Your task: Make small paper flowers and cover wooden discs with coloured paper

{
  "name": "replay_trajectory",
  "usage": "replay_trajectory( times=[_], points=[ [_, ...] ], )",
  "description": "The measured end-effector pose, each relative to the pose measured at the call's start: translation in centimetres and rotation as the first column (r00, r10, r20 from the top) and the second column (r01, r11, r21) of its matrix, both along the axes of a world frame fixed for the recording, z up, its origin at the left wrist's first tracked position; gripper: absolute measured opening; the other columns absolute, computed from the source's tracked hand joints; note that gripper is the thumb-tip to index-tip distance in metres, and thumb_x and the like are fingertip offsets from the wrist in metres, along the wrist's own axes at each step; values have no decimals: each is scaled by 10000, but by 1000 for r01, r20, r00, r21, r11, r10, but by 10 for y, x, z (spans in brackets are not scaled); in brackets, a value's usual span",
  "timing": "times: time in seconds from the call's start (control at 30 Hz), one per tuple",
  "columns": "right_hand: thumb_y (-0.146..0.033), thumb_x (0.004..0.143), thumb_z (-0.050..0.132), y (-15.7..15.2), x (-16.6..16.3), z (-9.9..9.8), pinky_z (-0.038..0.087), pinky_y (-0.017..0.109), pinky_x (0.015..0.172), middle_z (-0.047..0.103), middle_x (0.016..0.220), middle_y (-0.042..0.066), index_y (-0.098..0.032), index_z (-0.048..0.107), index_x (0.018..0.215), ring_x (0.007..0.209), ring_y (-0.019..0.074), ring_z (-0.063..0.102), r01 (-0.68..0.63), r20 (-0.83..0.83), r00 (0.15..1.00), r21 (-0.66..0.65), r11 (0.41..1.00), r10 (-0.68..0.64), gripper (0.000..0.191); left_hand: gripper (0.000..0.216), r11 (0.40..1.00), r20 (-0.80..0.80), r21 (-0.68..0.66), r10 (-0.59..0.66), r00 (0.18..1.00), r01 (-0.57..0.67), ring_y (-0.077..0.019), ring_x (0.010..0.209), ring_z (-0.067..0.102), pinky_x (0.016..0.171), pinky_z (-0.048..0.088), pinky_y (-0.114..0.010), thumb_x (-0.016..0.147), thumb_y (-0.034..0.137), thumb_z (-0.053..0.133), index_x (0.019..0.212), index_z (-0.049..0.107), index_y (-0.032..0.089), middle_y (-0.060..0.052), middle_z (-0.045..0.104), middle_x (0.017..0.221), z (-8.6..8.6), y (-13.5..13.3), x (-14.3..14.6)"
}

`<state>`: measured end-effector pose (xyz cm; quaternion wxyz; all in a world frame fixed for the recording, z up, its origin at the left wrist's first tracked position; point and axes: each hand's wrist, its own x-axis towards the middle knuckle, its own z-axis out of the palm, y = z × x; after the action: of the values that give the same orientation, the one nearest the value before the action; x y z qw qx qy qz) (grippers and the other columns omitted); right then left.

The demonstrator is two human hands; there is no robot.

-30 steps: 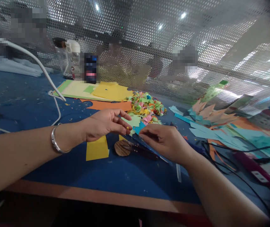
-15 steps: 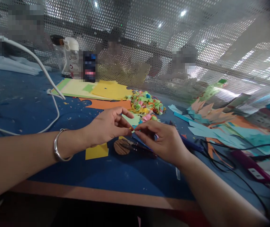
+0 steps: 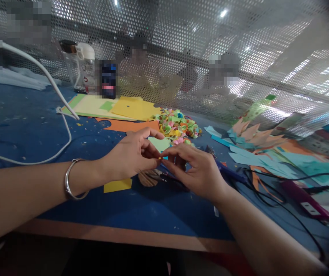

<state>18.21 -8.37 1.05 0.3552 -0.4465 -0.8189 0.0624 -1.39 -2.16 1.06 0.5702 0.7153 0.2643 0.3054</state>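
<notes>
My left hand (image 3: 132, 153), with a silver bangle on its wrist, pinches a tiny yellow piece (image 3: 160, 158) between thumb and finger. The fingertips of my right hand (image 3: 199, 170) close on that same piece from the other side, so both hands meet over the table. What the piece is made of is too small to make out. Under the hands lie a round wood-grained disc (image 3: 147, 180) and scissors (image 3: 161, 176), partly covered by my right hand. A yellow paper sheet (image 3: 118, 185) shows below my left wrist. Just beyond the fingers is a pale green paper (image 3: 158, 143).
A heap of small coloured paper pieces (image 3: 177, 124) lies past the hands, beside orange paper (image 3: 129, 125) and yellow sheets (image 3: 137, 109). Bottles (image 3: 86, 69) and a phone (image 3: 108, 80) stand behind. Rightward are blue paper strips (image 3: 256, 159), black cables and a purple power strip (image 3: 308, 201).
My right fingertips have shifted slightly left, and the fingertips of both hands now meet more closely at the yellow piece. The rest of the table looks the same.
</notes>
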Motion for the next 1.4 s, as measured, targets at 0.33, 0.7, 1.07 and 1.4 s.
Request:
replay_trajectory(
  times=[0.33, 0.7, 1.07, 1.4],
  points=[
    [-188, 914, 576, 2, 0, 1, 478, 270, 627, 673, 813, 36, -185, 663, 926, 688, 133, 602, -27, 22, 999, 27, 999, 26, 88, 564, 999, -49, 50, -16, 999, 18, -143, 744, 687, 685, 520, -254, 702, 103, 696, 1213, 477, 199, 9, 689, 812, 0, -2, -1],
    [-190, 907, 590, 2, -1, -1, 451, 241, 558, 641, 788, 17, -172, 666, 912, 593, 92, 544, -6, -25, 1000, 2, 1000, 6, 78, 469, 995, -59, 89, 46, 997, -40, -164, 784, 686, 712, 519, -285, 735, 216, 742, 1147, 520, 182, -27, 712, 842, -3, -2, 0],
    [-181, 893, 608, 2, -1, -3, 437, 235, 530, 644, 762, 13, -157, 682, 916, 564, 90, 527, 25, -58, 998, 34, 999, -23, 81, 486, 989, 40, -124, 84, 996, -78, -139, 725, 646, 668, 509, -272, 690, 203, 783, 1110, 542, 174, -6, 678, 819, -4, -3, 4],
    [-202, 894, 611, 4, -1, -5, 438, 234, 516, 674, 789, 31, -146, 699, 930, 577, 97, 540, 35, -73, 997, 11, 999, -34, 110, 467, 962, 47, -248, 130, 990, -114, -104, 651, 581, 641, 459, -252, 696, 131, 774, 1103, 546, 150, 26, 641, 725, 1, -6, 7]
  ],
)
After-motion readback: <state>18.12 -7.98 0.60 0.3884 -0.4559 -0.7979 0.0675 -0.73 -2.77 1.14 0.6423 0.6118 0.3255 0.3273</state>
